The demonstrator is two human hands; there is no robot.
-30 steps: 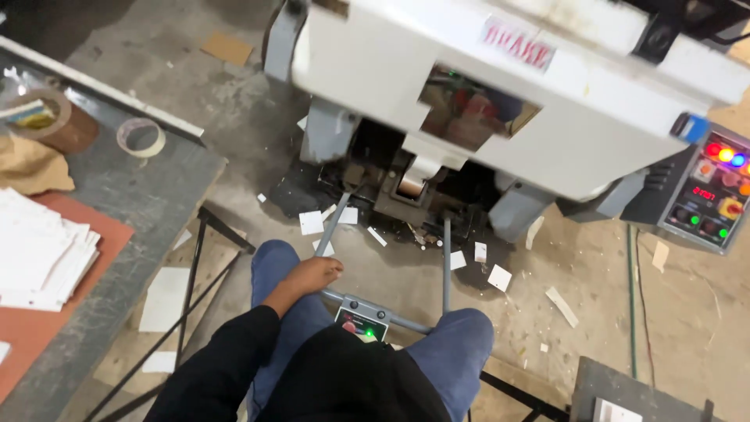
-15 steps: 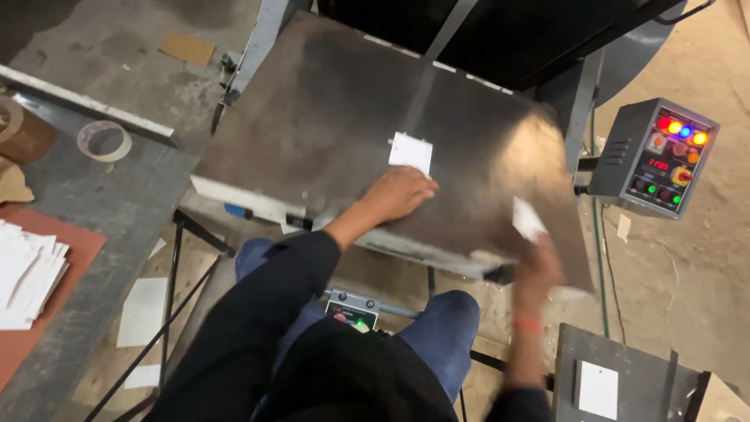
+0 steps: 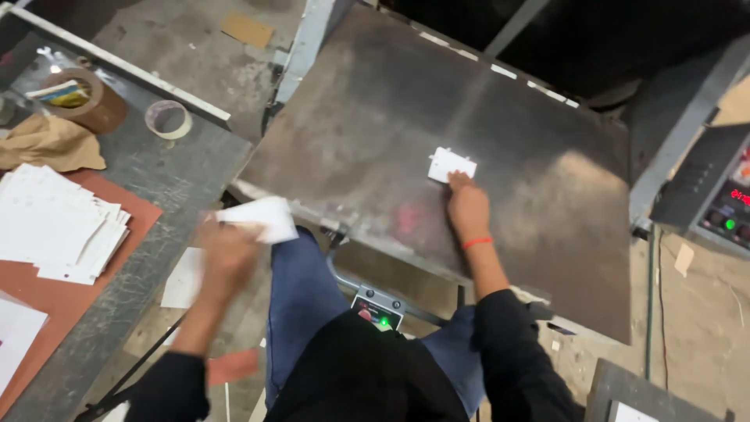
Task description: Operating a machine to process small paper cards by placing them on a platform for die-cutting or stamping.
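Note:
A dark metal press plate (image 3: 375, 117) lies flat in front of me. A small white card (image 3: 451, 165) rests near its middle, and the fingertips of my right hand (image 3: 467, 205) press on its near edge. A red band sits on that wrist. My left hand (image 3: 225, 254), blurred by motion, holds a white card (image 3: 262, 217) above the plate's near left corner, beside the grey side table (image 3: 148, 180). My knees in blue jeans show under the plate.
On the side table lie a stack of white cards (image 3: 58, 223) on a reddish board, crumpled brown paper (image 3: 47, 142), a brown tape roll (image 3: 90, 98) and a clear tape roll (image 3: 168, 119). A control box with lit buttons (image 3: 723, 203) stands at right. A green light (image 3: 383, 320) glows below.
The hands have swapped roles: the left hand left the plate's card and swung left holding another card, while the right hand moved from the plate's near right edge onto the card at the middle.

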